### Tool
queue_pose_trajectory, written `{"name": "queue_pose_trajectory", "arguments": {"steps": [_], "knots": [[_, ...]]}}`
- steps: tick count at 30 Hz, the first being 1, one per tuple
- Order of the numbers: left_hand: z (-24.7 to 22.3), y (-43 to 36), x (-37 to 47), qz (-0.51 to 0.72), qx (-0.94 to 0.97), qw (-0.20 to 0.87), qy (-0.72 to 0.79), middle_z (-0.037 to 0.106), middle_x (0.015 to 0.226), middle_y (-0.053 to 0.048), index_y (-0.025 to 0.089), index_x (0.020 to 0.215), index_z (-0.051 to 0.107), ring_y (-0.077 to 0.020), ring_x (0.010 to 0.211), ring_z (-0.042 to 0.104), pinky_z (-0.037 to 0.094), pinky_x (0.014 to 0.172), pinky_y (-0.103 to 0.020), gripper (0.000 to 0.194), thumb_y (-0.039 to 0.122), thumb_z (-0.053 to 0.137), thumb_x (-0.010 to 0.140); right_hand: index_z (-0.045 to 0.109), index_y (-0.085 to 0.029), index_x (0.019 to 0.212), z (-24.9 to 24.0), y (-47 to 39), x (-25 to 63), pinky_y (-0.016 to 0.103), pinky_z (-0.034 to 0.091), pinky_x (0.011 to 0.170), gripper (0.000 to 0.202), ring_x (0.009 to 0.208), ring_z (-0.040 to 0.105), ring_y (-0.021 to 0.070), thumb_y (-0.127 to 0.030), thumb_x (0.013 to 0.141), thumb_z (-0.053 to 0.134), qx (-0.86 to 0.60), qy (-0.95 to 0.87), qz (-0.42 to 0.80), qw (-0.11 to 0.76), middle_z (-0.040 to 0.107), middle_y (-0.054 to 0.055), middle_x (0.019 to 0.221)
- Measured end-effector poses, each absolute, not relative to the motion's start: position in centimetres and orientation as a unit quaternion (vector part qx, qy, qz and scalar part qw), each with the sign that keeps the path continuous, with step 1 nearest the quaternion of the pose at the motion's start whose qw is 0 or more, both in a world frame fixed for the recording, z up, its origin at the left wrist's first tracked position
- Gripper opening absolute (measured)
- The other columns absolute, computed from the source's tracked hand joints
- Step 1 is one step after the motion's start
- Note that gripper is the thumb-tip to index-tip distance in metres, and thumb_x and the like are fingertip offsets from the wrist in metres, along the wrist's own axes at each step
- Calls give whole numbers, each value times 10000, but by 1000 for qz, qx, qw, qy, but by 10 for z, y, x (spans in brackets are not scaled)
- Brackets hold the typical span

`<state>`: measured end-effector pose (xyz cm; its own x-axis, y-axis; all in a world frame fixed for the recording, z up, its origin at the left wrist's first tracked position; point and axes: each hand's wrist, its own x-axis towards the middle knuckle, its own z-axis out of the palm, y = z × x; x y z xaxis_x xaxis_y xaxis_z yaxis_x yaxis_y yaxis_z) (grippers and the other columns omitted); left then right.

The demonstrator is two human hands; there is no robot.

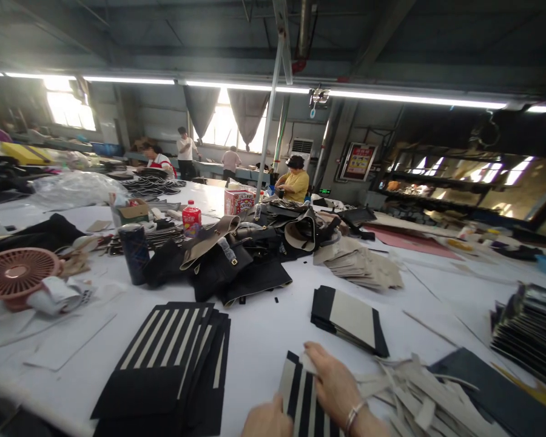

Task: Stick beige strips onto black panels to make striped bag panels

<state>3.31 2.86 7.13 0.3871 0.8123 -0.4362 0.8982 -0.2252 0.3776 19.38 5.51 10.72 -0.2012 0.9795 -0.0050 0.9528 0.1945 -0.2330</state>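
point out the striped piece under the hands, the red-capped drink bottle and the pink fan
striped piece (300, 397), head view, on its stripes left of the right hand
drink bottle (192, 220), head view, on its label
pink fan (17, 272), head view, on its grille

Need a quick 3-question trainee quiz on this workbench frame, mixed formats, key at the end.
1. True or false: the right hand rests on a black piece with pale stripes.
2. What lies just right of that hand? A) a heap of pale paper strips B) a pair of scissors C) a sewing machine
3. Fill in: the stack of striped black pieces lies to the ____ of the left hand.

Key: 1 true; 2 A; 3 left.
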Motion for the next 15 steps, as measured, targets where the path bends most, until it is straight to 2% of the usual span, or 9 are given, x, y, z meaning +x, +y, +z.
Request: {"name": "queue_pose_trajectory", "arguments": {"steps": [2,4,6,9,11,15], "knots": [[86,50,33,-61,805,265,528,624,1025,-143,170,980,646,-320,956,594,475,825,-423,295,161,574,694,529,-260,1179,82,48,190,286,457,792,658,950,623,207,16,600,383,-594,-800,88,-7,463,39,1362],[96,72,32,-42,818,235,523,597,1066,-142,160,1036,605,-300,985,576,462,848,-416,338,138,576,701,476,-282,1263,64,41,183,308,494,735,746,880,652,229,9,580,402,-587,-804,68,-66,398,38,1409],[100,92,33,-31,828,214,518,570,1114,-114,172,1066,572,-249,1002,564,459,859,-389,310,131,531,761,431,-269,1313,53,37,178,324,517,703,787,850,660,241,8,577,401,-587,-804,47,-83,354,49,1427],[101,117,42,-65,847,208,486,588,1098,-68,172,986,599,-204,995,565,470,850,-381,194,176,567,795,381,-284,1352,45,36,178,315,536,663,819,842,665,234,24,593,376,-593,-799,32,-94,300,15,1440],[101,129,53,-110,857,207,459,632,1022,-73,153,908,629,-221,959,587,488,821,-401,171,171,636,738,352,-300,1367,41,38,180,295,542,636,848,836,667,224,39,590,364,-594,-797,30,-103,279,-9,1440],[104,143,80,-193,867,202,412,671,864,-185,82,743,663,-351,885,616,505,765,-453,273,41,720,480,373,-293,1356,31,41,180,275,542,594,831,802,676,210,59,604,350,-586,-803,21,-107,284,6,1440]]}}
